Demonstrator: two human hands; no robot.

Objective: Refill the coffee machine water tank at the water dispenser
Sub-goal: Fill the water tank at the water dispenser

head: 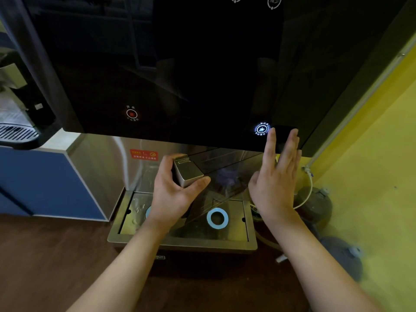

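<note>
1. Now L hand [173, 194] grips water tank [216, 176] by its silver end, held under dispenser [180, 64], above drip tray [180, 242].
2. R hand [275, 183] flat, fingers [271, 143] spread, holding nothing, just beside lit blue button [261, 129].

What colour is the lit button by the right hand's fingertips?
White-blue glow, on the black panel; head view.

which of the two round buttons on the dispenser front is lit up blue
The right-hand button, next to the right hand's fingertips, glows with a blue-white ring. The other button, far to the left, shows a dim red dot.
</note>
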